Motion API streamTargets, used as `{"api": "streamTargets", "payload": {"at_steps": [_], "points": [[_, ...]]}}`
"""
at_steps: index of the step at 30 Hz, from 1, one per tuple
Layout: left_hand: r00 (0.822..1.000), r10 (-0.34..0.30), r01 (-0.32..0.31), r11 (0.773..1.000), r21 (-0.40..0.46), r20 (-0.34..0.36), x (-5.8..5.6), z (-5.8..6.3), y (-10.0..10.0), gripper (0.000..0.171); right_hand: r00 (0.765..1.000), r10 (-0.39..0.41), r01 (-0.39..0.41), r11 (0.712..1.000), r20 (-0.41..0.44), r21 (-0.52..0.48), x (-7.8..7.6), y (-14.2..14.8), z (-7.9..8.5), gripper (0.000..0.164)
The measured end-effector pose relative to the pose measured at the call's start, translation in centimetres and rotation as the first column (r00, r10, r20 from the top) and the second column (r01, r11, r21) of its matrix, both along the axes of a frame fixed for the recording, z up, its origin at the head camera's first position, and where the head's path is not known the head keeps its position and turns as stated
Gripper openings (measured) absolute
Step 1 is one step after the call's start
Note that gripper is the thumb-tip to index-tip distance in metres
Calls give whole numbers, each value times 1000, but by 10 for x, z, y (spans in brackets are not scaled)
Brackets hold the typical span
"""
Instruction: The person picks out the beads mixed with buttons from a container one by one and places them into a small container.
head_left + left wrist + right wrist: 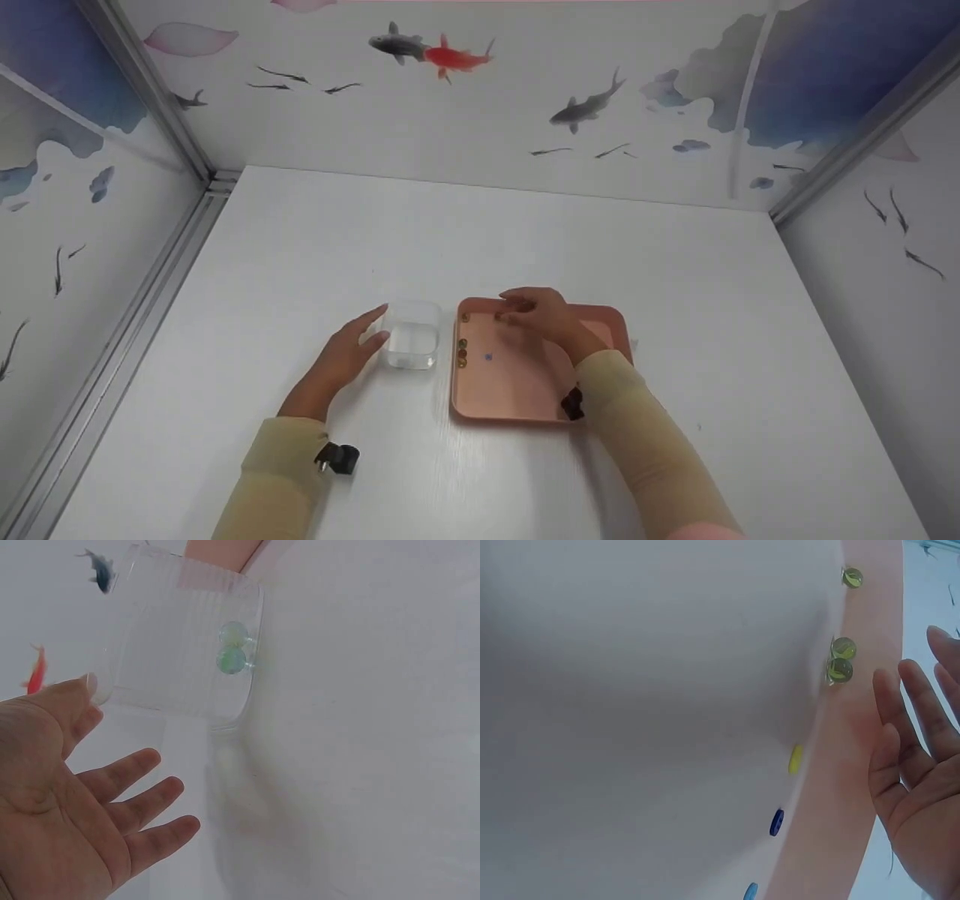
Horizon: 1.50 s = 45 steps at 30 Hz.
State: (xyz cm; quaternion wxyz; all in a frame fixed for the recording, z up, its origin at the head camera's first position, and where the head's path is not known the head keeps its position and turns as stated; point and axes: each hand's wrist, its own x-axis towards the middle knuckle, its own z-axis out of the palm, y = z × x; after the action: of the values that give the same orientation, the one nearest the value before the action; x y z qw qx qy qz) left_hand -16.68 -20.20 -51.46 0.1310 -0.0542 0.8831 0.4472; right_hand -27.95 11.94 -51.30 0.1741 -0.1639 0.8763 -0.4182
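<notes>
Clear box (pixel 412 339) holds two marbles (pixel 232 660); pink tray (pixel 510 386), more marbles (pixel 841 670), buttons (pixel 777 822); left fingers (pixel 148 802), right fingers (pixel 923 701) spread

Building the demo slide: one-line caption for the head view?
Left hand beside a clear plastic box, right hand over a pink rectangular tray with small round glass marbles along its left side.

fish-painted white walls (pixel 480 127) enclose a white tabletop (pixel 315 232).
</notes>
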Motion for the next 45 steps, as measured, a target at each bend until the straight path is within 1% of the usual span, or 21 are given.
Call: {"api": "streamTargets", "payload": {"at_steps": [8,12,15,20,29,35,42,45], "points": [[1000,-3,3,1000,-11,18,1,-1,-1,55,998,-36,34,997,41,63,0,-1,-2,37],[1000,-3,4,1000,-19,21,1,-1,0,56,998,-38,33,995,49,90,0,-1,-1,36],[1000,-3,4,1000,-14,18,1,-1,0,55,999,-21,16,994,40,108,1,-1,1,36],[1000,-1,1,1000,4,18,1,1,0,55,999,10,-14,994,35,109,2,1,3,34],[1000,-7,7,1000,-1,2,2,0,-1,55,997,-5,-8,986,79,164,0,-2,2,32],[1000,-16,16,1000,2,0,2,1,-1,55,996,-5,-8,989,91,146,-1,-1,1,31],[1000,-12,12,1000,3,9,1,2,-1,55,991,-47,26,986,129,163,0,-1,-1,36],[1000,-12,12,1000,-1,13,0,3,-1,56,990,-42,21,988,137,152,1,0,-2,34]]}}
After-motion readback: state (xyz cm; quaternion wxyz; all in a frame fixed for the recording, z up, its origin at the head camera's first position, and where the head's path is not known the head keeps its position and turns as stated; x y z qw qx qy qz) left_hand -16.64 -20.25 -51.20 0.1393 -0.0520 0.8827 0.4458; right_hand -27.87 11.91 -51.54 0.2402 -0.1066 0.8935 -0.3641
